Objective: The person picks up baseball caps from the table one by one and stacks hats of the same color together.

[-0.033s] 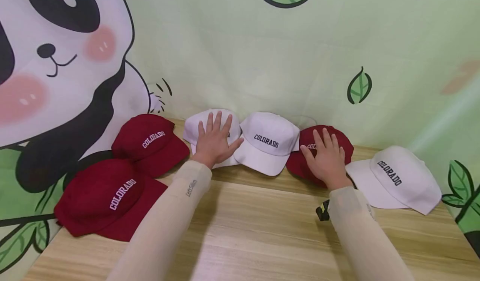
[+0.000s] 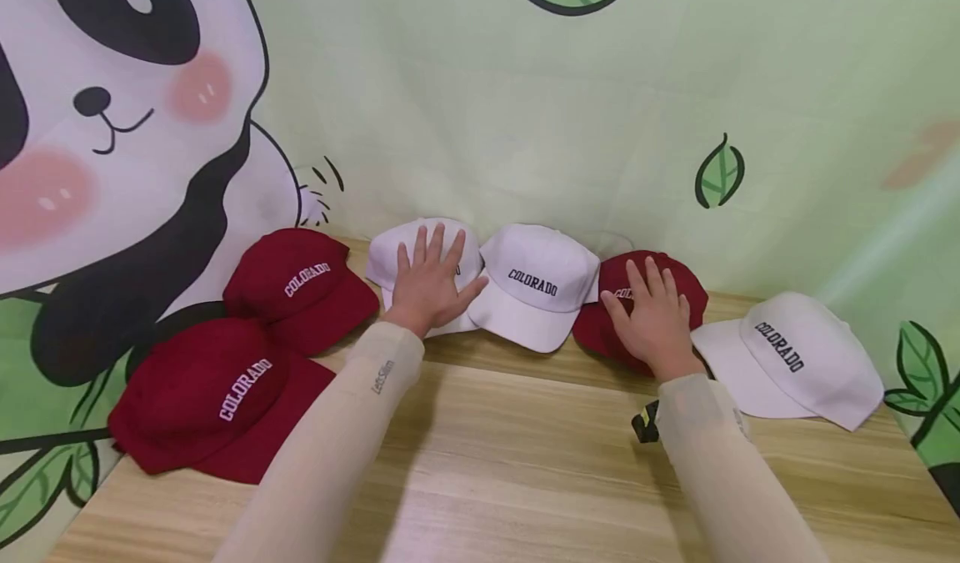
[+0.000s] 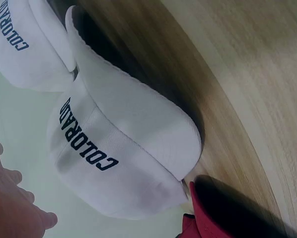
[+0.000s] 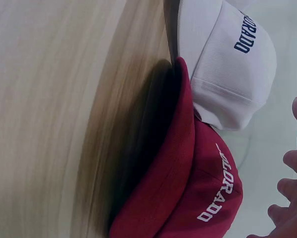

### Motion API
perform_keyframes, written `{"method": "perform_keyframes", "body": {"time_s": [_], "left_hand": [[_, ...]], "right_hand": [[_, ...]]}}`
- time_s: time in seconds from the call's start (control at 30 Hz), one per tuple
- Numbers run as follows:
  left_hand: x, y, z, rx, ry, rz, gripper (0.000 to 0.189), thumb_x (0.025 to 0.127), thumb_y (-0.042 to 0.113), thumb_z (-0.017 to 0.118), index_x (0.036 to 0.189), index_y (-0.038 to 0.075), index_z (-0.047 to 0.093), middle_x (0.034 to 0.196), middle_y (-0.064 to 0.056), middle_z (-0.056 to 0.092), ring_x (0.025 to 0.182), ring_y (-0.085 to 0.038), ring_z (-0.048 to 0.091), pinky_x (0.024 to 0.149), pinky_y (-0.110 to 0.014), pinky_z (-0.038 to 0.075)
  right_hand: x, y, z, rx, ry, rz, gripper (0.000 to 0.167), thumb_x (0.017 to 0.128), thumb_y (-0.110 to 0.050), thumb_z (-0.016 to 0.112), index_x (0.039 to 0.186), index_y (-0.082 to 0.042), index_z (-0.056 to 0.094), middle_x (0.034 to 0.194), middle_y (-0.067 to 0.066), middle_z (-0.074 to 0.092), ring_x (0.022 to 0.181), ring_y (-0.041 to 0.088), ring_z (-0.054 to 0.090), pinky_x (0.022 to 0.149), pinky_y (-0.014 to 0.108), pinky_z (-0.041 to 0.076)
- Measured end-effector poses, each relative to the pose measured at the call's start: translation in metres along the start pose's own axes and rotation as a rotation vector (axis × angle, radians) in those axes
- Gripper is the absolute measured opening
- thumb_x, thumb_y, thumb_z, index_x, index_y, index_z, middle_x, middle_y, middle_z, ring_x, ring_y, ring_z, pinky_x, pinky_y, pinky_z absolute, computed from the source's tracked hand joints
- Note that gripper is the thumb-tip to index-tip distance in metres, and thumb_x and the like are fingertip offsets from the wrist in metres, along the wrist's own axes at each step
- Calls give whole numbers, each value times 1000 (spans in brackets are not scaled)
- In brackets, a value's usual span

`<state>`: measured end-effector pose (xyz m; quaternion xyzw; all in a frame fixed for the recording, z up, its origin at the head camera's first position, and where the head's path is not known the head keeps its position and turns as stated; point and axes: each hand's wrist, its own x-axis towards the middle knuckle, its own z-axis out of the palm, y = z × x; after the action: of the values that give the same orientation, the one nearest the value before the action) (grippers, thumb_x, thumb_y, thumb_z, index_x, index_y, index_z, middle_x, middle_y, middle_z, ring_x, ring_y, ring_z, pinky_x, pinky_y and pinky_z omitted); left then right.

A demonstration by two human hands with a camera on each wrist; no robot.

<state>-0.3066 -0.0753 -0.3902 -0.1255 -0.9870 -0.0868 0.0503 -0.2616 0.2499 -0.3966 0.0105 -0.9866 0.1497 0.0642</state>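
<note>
Left hand [image 2: 429, 284]: flat, fingers spread, resting on a white cap [image 2: 390, 254].
Right hand [image 2: 654, 317]: flat, fingers straight, on a red cap [image 2: 686, 284].

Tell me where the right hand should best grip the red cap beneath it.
Probably the brim of the red cap, pinched from the near side: it juts stiffly toward the person, while the soft crown lies under the right hand, crowded by the white cap.

It looks like a staged recording corner rather than a lived-in room: a printed cartoon panda backdrop [image 2: 112, 129] with green leaves hangs directly behind a plain wood-grain table [image 2: 525, 463] whose far edge carries matching "COLORADO" caps [image 2: 536, 284].
</note>
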Motion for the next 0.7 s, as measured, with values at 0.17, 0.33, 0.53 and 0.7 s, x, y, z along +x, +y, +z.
{"method": "perform_keyframes", "body": {"time_s": [0.17, 0.33, 0.53, 0.7], "left_hand": [[0, 1, 2, -3, 0, 1, 84, 92, 73, 24, 157, 25, 4, 164, -10, -3, 150, -35, -8, 118, -61, -1], [-3, 3, 4, 2, 1, 7, 83, 92, 73, 24, 157, 25, 2, 164, -10, -3, 150, -35, -9, 118, -60, -1], [-6, 5, 5, -10, -5, 14, 83, 92, 73, 24, 157, 26, 1, 164, -10, -5, 150, -34, -10, 118, -60, -2], [-8, 6, 5, -15, -13, 4, 83, 92, 73, 24, 157, 26, 0, 164, -10, -5, 150, -34, -10, 118, -59, -2]], "right_hand": [[0, 0, 4, -8, -6, 3, 75, 99, -56, 33, 156, -11, 15, 162, 20, 6, 147, 46, 4, 111, 72, 10], [-4, 0, 10, -9, -29, -1, 75, 99, -56, 32, 156, -10, 15, 162, 20, 5, 147, 46, 4, 111, 72, 10], [-6, -1, 14, -7, -24, -10, 75, 98, -57, 32, 156, -11, 16, 162, 18, 6, 148, 44, 5, 112, 70, 11], [-9, -3, 14, 7, -23, -8, 76, 98, -58, 31, 156, -11, 15, 162, 18, 6, 148, 43, 5, 112, 70, 11]]}}
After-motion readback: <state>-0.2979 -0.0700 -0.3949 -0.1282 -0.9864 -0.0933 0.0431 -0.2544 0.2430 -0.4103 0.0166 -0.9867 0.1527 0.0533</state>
